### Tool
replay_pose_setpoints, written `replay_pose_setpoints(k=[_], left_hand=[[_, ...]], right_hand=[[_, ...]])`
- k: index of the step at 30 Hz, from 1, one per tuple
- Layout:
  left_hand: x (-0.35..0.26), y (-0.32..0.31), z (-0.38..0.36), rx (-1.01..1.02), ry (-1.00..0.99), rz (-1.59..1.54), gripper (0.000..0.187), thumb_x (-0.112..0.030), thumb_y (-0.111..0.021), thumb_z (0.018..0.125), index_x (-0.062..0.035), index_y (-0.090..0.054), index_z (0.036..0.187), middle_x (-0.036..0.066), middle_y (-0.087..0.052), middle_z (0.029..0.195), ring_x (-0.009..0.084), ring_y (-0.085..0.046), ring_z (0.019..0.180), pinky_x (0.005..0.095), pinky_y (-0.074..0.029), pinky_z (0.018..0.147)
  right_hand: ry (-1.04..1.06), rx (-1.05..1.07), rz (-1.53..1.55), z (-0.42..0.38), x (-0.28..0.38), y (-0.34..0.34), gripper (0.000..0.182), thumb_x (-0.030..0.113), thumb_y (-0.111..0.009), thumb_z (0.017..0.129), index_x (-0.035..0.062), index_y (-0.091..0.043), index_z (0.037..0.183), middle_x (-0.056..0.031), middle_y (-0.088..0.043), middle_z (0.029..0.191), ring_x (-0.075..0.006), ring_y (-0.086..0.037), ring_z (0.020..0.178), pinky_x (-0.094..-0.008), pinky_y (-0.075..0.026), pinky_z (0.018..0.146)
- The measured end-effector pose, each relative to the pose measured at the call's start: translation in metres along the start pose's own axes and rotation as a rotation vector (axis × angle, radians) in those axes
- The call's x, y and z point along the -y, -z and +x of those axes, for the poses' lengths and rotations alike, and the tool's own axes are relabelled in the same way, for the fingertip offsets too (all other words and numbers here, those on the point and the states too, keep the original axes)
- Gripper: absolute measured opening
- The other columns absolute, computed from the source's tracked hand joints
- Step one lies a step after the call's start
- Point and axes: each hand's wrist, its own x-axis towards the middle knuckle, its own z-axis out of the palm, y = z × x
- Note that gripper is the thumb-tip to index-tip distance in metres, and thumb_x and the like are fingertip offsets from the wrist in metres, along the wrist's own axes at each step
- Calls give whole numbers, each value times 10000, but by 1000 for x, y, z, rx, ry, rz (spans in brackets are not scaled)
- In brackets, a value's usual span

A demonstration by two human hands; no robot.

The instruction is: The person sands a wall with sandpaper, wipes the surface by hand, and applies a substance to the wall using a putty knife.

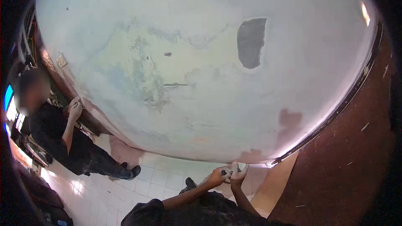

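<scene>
In front of my body, low against the wall, both my hands are close together. My left hand (217, 177) has its fingers curled closed around something small and dark that I cannot make out. Beside it, my right hand (238, 175) is closed too, with pale dust or paste on its fingers; what it grips is too small to name. Above them spreads a large pale wall (217, 113) with worn greenish and bluish patches. A dark grey patch (251, 44) with an uneven edge shows at the upper right of the wall.
At the left, another person (63, 136) in dark clothes stands by the wall, hands raised together near it. A switch plate (61, 61) is on the wall. White tiles (155, 180) cover the floor. A brown panel (335, 155) borders the right side.
</scene>
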Motion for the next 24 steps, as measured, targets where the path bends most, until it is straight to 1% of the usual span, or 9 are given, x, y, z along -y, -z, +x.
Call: replay_pose_setpoints(k=[2,3,5,7,12,14,17,21,24], left_hand=[[12,4,0,48,-22,-169,227,-170,-701,850,-21,-643,1011,66,-659,973,134,-611,870,300,-527,764],[16,6,0,73,-33,-253,222,-159,-707,839,-19,-652,1002,68,-665,974,133,-609,880,302,-519,781],[-17,9,-11,31,4,-3,175,-120,-662,879,2,-635,1001,70,-661,975,166,-632,899,331,-572,775],[-23,15,-15,30,23,43,152,-100,-645,895,8,-630,1001,70,-659,977,176,-643,906,344,-598,767],[8,39,-13,163,32,-364,165,-104,-673,875,-2,-642,1001,57,-660,973,150,-637,889,339,-598,753],[15,36,-10,66,16,-305,164,-103,-678,873,-4,-645,998,52,-659,960,142,-636,874,328,-589,759],[15,33,-13,-7,-36,-187,158,-102,-678,876,-8,-648,999,44,-654,953,132,-631,868,312,-571,768],[4,24,-18,-131,-148,-3,154,-105,-672,887,-9,-648,1004,37,-647,949,121,-616,874,296,-549,775],[10,15,-16,-156,-29,-254,153,-112,-664,894,-6,-648,1003,31,-646,945,117,-608,889,292,-551,750]], right_hand=[[-78,44,-50,-3,4,2,376,180,-636,915,-30,-438,1156,-75,-552,903,-146,-552,787,-293,-472,674],[-29,59,-71,0,-8,4,378,178,-629,919,-34,-435,1166,-74,-552,903,-145,-551,787,-289,-470,682],[67,89,-116,5,-43,10,384,174,-617,928,-41,-431,1186,-73,-551,904,-142,-547,788,-282,-467,698],[-44,102,-70,-6,-9,-1,359,168,-616,928,-33,-437,1166,-72,-552,902,-137,-543,795,-281,-466,694],[-72,188,-47,-6,-4,-9,309,167,-632,923,-10,-448,1097,-57,-538,898,-130,-528,815,-280,-461,716],[14,131,-141,-1,-29,-15,313,166,-643,916,-5,-449,1092,-42,-522,888,-128,-516,813,-284,-453,723],[53,127,-193,0,-18,-20,279,147,-651,908,11,-457,1054,-25,-487,871,-126,-490,803,-291,-440,732],[31,141,-81,0,-10,-22,242,127,-656,900,31,-456,995,-19,-460,865,-120,-472,806,-289,-433,736],[80,111,-106,1,-6,-22,237,134,-654,902,21,-469,998,-23,-477,869,-120,-473,805,-283,-432,737]])
